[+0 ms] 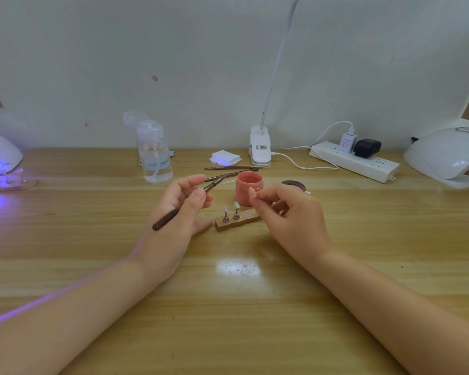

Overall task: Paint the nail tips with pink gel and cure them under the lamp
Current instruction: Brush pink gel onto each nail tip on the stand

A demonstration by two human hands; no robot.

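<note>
Left hand (182, 209) gripped a brown brush (186, 203), bristles toward the open pink gel jar (249, 187); right hand (287, 212) pinched a pink nail tip (252, 192) beside the jar, above the wooden holder (237, 221); lit curing lamp (0, 158) stood far left

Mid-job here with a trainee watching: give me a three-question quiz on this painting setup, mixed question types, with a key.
1. True or false: the pink gel jar has its lid on.
2. Which hand holds the brush? A) left hand B) right hand C) neither
3. Fill in: besides one bare pad, the wooden holder carries ___ stands with unpainted nail tips.

Key:
1. False: the jar is open; a dark lid lies beside it.
2. A. The right hand pinches a pink nail tip.
3. Two. The lit lamp sits far left.
</note>
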